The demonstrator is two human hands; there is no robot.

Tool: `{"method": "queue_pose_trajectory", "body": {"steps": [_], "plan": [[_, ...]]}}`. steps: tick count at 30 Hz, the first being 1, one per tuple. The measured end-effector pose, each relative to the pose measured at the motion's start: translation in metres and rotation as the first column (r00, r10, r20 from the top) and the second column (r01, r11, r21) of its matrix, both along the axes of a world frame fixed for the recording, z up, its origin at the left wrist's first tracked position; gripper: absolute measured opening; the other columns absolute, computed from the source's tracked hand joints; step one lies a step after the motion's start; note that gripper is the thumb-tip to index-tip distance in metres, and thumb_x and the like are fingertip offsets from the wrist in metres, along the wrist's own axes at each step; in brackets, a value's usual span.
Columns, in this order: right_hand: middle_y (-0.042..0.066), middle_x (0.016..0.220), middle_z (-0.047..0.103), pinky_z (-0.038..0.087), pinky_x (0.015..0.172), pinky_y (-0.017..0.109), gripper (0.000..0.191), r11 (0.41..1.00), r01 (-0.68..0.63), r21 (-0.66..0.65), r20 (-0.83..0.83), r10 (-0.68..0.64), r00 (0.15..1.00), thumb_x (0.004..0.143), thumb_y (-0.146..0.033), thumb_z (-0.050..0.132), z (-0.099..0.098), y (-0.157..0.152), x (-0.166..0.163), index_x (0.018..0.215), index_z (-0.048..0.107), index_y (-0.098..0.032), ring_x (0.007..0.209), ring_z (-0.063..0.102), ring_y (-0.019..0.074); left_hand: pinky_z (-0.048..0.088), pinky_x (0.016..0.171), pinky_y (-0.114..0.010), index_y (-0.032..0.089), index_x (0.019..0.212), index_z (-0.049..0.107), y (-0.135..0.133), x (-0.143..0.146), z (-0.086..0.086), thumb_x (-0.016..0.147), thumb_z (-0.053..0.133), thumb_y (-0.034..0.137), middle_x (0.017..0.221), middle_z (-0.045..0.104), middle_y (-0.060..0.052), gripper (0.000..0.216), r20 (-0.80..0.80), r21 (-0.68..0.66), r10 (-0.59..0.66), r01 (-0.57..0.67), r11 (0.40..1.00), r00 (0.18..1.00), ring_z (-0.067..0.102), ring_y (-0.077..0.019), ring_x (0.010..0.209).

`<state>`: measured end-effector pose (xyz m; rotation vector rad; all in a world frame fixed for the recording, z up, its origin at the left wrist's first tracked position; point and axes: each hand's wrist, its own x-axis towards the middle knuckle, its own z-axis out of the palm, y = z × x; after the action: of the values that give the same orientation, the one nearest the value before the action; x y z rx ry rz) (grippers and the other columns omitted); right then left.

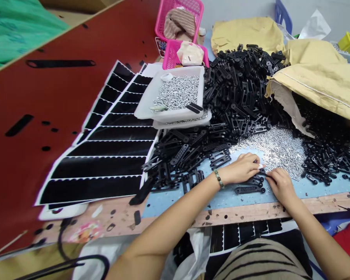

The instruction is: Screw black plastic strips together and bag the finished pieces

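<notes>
My left hand, with a beaded bracelet at the wrist and something white on a finger, is closed on a black plastic bracket over the blue mat. My right hand pinches a small dark part at that bracket's right end; the fingers hide most of both. Just below the hands lie more slotted black brackets with round ends. Right behind them spreads a heap of small silver screws. To the right is a pile of small black parts.
A large mound of black brackets rises behind the hands, beside an open yellow paper sack. Left of it stands a white tub of silver pins, with black adhesive sheets beside it. Pink baskets stand farther back.
</notes>
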<state>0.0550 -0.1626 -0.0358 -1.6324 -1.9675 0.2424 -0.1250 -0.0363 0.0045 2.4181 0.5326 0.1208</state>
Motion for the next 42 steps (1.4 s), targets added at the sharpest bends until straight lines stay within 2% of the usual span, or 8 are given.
{"method": "queue_pose_trajectory", "body": {"steps": [6, 15, 20, 25, 28, 31, 36, 42], "plan": [[0.007, 0.085, 0.062, 0.043, 0.075, 0.038, 0.017, 0.996, -0.039, -0.079, 0.056, 0.043, 0.998, 0.092, -0.029, 0.051, 0.013, 0.024, 0.0, 0.089, 0.067, -0.021, 0.083, 0.054, 0.0234, 0.034, 0.088, -0.031, 0.023, 0.098, 0.068, 0.014, -0.011, 0.003, 0.092, 0.049, 0.024, 0.098, 0.061, -0.003, 0.02, -0.055, -0.057, 0.057, -0.061, 0.997, 0.997, 0.052, -0.0186, 0.096], [0.015, 0.119, 0.06, 0.04, 0.093, 0.046, 0.036, 0.994, 0.11, -0.027, 0.127, -0.106, 0.986, 0.089, -0.013, 0.047, 0.033, 0.153, 0.01, 0.122, 0.058, -0.019, 0.111, 0.047, 0.0301, 0.04, 0.09, -0.033, 0.023, 0.106, 0.066, 0.001, -0.033, 0.01, 0.088, 0.053, 0.028, 0.097, 0.065, -0.004, 0.022, -0.067, -0.075, 0.148, -0.153, 0.985, 0.987, 0.057, -0.02, 0.096], [0.012, 0.105, 0.063, 0.044, 0.09, 0.042, 0.027, 0.99, 0.103, -0.095, -0.193, -0.12, 0.974, 0.089, -0.025, 0.052, 0.024, 0.128, 0.018, 0.113, 0.064, -0.019, 0.1, 0.055, 0.0254, 0.046, 0.088, -0.035, 0.019, 0.12, 0.057, 0.012, -0.016, 0.008, 0.091, 0.047, 0.035, 0.109, 0.06, -0.008, 0.034, 0.12, -0.268, 0.502, -0.459, 0.847, 0.856, 0.058, -0.0202, 0.098], [0.003, 0.086, 0.067, 0.049, 0.075, 0.031, 0.034, 0.951, -0.224, -0.212, -0.533, 0.08, 0.843, 0.095, -0.041, 0.042, 0.027, 0.086, 0.026, 0.096, 0.069, -0.021, 0.079, 0.062, 0.0175, 0.043, 0.097, -0.037, 0.018, 0.117, 0.056, 0.02, 0.029, 0.001, 0.089, 0.051, 0.043, 0.112, 0.061, -0.008, 0.038, 0.248, -0.594, 0.562, -0.335, 0.731, 0.789, 0.056, -0.0204, 0.106], [0.004, 0.079, 0.067, 0.048, 0.072, 0.032, 0.038, 0.981, 0.094, -0.17, -0.413, -0.157, 0.897, 0.094, -0.043, 0.039, 0.04, 0.096, 0.062, 0.087, 0.068, -0.02, 0.073, 0.062, 0.018, 0.039, 0.102, -0.039, 0.018, 0.112, 0.059, 0.018, 0.04, 0.005, 0.089, 0.049, 0.041, 0.11, 0.06, -0.008, 0.033, 0.316, -0.598, 0.593, -0.33, 0.731, 0.74, 0.053, -0.0206, 0.109], [0.015, 0.102, 0.064, 0.044, 0.086, 0.041, 0.028, 0.83, 0.554, 0.062, -0.3, -0.514, 0.804, 0.091, -0.034, 0.045, 0.055, 0.129, 0.117, 0.099, 0.065, -0.017, 0.098, 0.059, 0.0261, 0.043, 0.094, -0.039, 0.018, 0.104, 0.064, 0.015, 0.038, 0.008, 0.085, 0.055, 0.041, 0.101, 0.058, -0.007, 0.032, 0.29, -0.534, 0.635, -0.429, 0.728, 0.716, 0.055, -0.0208, 0.098], [0.011, 0.088, 0.063, 0.044, 0.074, 0.036, 0.006, 0.852, 0.523, 0.023, -0.313, -0.491, 0.813, 0.076, -0.023, 0.067, 0.056, 0.167, 0.157, 0.077, 0.063, -0.018, 0.084, 0.061, 0.0244, 0.051, 0.074, -0.031, 0.017, 0.109, 0.062, 0.009, 0.03, 0.014, 0.075, 0.067, 0.04, 0.096, 0.062, -0.006, 0.041, 0.166, -0.786, 0.712, -0.345, 0.513, 0.682, 0.059, -0.0172, 0.085], [0.01, 0.092, 0.064, 0.048, 0.076, 0.033, 0.016, 0.908, 0.416, 0.049, -0.451, -0.352, 0.82, 0.083, -0.03, 0.06, 0.053, 0.126, 0.11, 0.092, 0.062, -0.017, 0.083, 0.061, 0.0195, 0.052, 0.086, -0.032, 0.017, 0.097, 0.062, 0.008, 0.018, 0.019, 0.079, 0.064, 0.044, 0.109, 0.062, -0.008, 0.032, 0.15, -0.973, 0.83, -0.068, 0.22, 0.537, 0.06, -0.0174, 0.096]]}}
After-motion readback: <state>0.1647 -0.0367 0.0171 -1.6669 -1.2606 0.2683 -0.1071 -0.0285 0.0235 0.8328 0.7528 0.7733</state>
